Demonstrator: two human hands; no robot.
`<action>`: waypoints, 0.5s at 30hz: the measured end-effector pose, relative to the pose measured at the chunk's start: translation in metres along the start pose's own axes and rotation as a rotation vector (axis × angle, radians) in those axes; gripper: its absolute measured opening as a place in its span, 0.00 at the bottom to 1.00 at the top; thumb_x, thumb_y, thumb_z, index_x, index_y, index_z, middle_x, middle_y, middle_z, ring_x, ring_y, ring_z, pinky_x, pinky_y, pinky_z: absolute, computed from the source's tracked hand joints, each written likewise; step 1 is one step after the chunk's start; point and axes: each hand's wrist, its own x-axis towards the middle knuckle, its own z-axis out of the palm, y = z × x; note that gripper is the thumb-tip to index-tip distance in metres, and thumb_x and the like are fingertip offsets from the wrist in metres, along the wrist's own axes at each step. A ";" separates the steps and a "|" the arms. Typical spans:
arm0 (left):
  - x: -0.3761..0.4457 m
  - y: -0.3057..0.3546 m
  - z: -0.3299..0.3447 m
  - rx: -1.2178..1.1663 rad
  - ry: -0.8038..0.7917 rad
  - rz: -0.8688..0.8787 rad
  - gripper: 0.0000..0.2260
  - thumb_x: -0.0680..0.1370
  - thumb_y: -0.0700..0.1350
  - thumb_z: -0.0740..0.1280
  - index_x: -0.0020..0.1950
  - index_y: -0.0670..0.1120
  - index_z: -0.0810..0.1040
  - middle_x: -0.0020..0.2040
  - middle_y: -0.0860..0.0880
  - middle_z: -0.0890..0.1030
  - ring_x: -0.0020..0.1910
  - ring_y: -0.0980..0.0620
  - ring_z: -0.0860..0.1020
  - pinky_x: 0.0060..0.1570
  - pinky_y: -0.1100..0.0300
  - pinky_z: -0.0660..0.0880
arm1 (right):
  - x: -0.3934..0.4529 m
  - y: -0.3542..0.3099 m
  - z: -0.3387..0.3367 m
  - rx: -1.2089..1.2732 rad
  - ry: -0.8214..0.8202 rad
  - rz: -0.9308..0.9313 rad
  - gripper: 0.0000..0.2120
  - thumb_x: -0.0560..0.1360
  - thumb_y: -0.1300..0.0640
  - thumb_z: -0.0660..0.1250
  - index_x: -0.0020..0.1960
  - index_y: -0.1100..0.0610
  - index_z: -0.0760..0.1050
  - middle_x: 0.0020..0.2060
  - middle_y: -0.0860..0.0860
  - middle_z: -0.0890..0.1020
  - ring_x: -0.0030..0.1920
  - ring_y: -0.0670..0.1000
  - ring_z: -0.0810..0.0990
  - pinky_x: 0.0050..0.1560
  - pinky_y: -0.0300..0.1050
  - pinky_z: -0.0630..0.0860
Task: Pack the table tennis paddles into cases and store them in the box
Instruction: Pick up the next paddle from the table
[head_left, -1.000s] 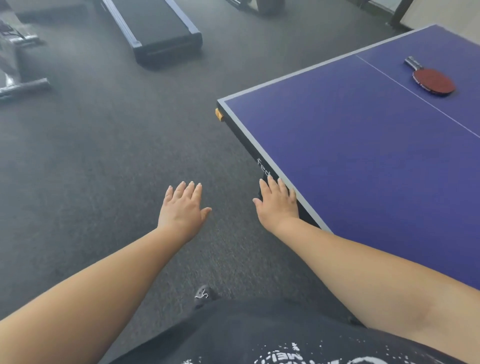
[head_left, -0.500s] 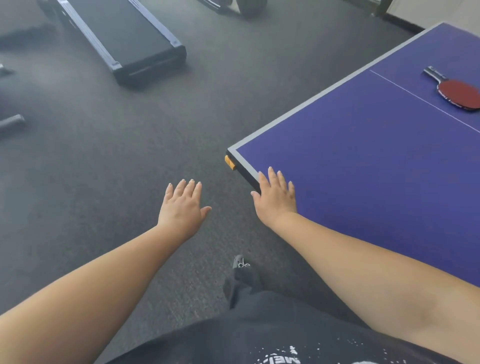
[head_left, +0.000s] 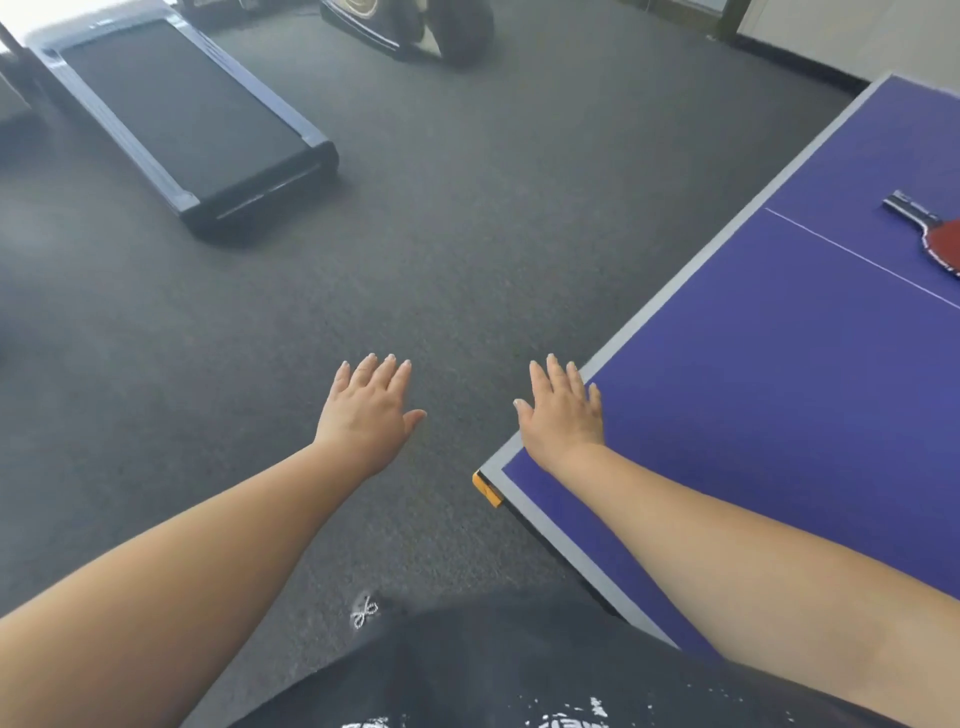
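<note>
Floor (head_left: 467, 234) is wide open carpet, only a treadmill (head_left: 176, 114) way off, so loads of walking room. The blue surface (head_left: 779, 415) has its corner poking out near the hips, worth minding. Paddle (head_left: 930, 228) lies flat far across it at the frame edge, probably just left there. No cases or box visible. Left hand (head_left: 363, 415) hovers over floor, grip spread, empty; right hand (head_left: 563, 415) likewise over the corner edge.

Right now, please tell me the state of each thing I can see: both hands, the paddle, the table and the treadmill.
left hand: open, fingers straight, holds nothing, over the carpet.
right hand: open, fingers straight, holds nothing, over the table's corner.
paddle: lies flat on the table, red face up, uncased, partly cut off by the frame edge.
table: blue top, orange corner guard.
treadmill: flat on the floor, nobody on it.
</note>
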 end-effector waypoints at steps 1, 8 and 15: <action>0.019 -0.010 -0.003 0.017 0.004 0.024 0.31 0.82 0.61 0.51 0.81 0.48 0.47 0.81 0.48 0.51 0.79 0.46 0.47 0.77 0.47 0.44 | 0.014 -0.006 -0.002 0.003 0.001 0.018 0.29 0.83 0.43 0.48 0.80 0.52 0.45 0.79 0.51 0.46 0.79 0.55 0.43 0.76 0.59 0.47; 0.156 -0.074 -0.029 0.065 0.043 0.224 0.32 0.82 0.60 0.51 0.81 0.47 0.45 0.81 0.47 0.50 0.79 0.45 0.46 0.77 0.48 0.43 | 0.119 -0.054 -0.019 0.010 0.048 0.190 0.31 0.81 0.40 0.46 0.80 0.50 0.44 0.79 0.51 0.46 0.78 0.56 0.43 0.76 0.61 0.45; 0.276 -0.101 -0.070 0.224 0.097 0.501 0.31 0.81 0.63 0.51 0.80 0.52 0.48 0.81 0.46 0.47 0.79 0.41 0.43 0.75 0.41 0.40 | 0.191 -0.081 -0.057 0.063 0.099 0.388 0.29 0.80 0.36 0.45 0.78 0.42 0.44 0.79 0.52 0.42 0.78 0.61 0.40 0.73 0.68 0.43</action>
